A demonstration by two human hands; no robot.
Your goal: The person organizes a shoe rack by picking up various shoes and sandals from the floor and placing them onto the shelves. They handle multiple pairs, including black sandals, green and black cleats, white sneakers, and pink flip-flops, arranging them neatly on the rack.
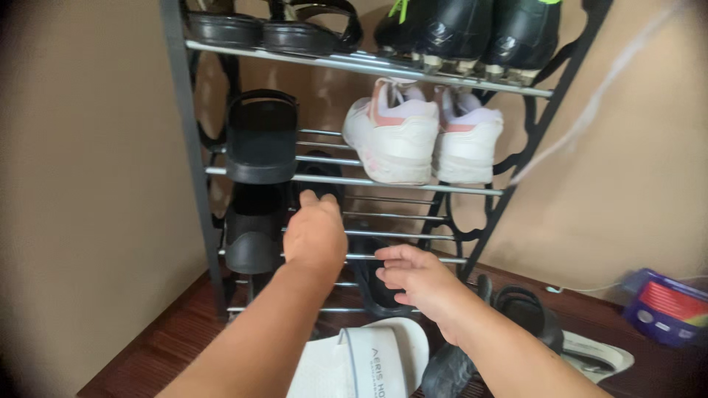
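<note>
Head view shows a black sandal [318, 184] lying on a lower rail of the shoe rack [188, 147], toe tucked inward so the rails carry it. Over it the left hand [316, 234] curls, though I cannot tell if it grips. Just beside, the right hand [413, 274] hovers open, above a white slide [369, 361] on the floor [158, 339].

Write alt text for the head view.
Left hand grips a black slipper on a metal shoe rack; right hand reaches toward the rack's lower rails. White sneakers sit on the shelf above.
</note>
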